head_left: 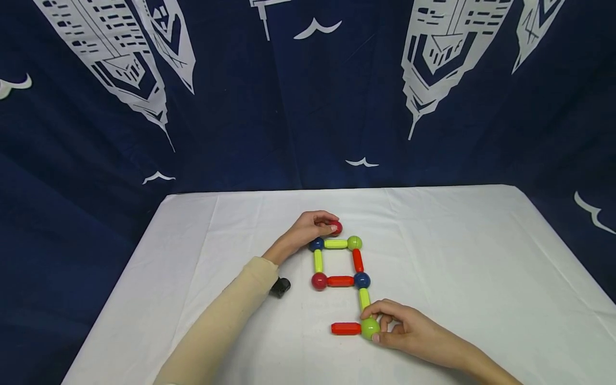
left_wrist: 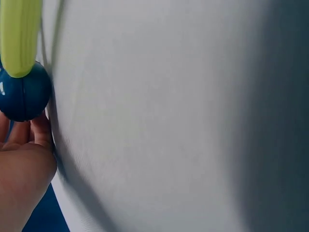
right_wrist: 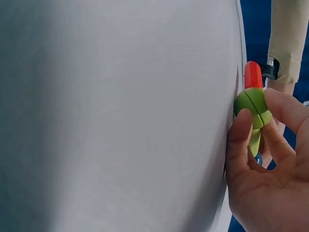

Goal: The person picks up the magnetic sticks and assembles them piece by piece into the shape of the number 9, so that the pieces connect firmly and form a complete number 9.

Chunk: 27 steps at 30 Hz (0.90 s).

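Now right hand (head_left: 409, 331) pinching green ball (head_left: 370, 328) at near corner, red rod (head_left: 345, 328) lying sideways off its left. Left hand (head_left: 308, 230) curled on red ball (head_left: 336, 228) at far corner, beside blue ball (head_left: 316, 245). Both on white table (head_left: 481, 256).

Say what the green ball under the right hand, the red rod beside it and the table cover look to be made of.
Green ball: probably hard plastic, smooth with a soft sheen and a moulded seam round its middle. Red rod: likely the same glossy plastic, with a highlight along its length. Table cover: apparently matte white woven fabric, creased, with fine weave in the wrist views.
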Tool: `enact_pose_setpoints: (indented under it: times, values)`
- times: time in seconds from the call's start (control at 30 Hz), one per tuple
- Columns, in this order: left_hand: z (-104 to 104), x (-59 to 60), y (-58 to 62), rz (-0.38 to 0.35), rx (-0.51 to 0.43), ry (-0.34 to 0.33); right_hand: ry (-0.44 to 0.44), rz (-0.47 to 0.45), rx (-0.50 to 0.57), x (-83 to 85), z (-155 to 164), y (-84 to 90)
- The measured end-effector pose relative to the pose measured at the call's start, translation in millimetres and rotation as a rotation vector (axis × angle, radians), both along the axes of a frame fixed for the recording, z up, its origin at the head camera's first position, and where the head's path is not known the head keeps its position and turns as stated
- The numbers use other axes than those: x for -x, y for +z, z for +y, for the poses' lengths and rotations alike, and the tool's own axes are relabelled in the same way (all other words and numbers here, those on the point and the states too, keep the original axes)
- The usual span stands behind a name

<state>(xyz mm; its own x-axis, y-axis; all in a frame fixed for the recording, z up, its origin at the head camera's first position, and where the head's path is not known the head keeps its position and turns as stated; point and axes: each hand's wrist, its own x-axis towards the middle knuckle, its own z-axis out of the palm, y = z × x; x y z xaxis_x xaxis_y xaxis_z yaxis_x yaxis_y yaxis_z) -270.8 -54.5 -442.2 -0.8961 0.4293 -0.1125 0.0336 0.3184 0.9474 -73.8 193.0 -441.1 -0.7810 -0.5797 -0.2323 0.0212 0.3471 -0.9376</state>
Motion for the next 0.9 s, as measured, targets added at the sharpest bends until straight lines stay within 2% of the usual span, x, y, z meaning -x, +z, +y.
enact_pose_setpoints:
  times: [0.17,0.3,0.47,0.7,0.9]
  values:
    - [-5.8,-0.3,0.5,-0.095,-0.108,0.083,0.0,-0.001,-0.001,0.0,-0.5,0.1]
    - [-11.6,-2.7,3.5,-0.106,-0.16,0.12,-0.002,0.005,-0.012,-0.3,-0.7,0.3]
    - [-23.0,-11.6,10.6,-0.097,-0.188,0.155,-0.011,0.005,-0.023,-0.1,-1.2,1.3]
    - [-41.9,-36.5,23.5,-0.016,-0.149,0.19,-0.009,-0.01,-0.018,-0.2,-1.1,3.3]
    - [-56.8,-64.5,29.8,0.04,-0.146,0.143,-0.006,-0.005,-0.013,-0.2,-0.8,2.1]
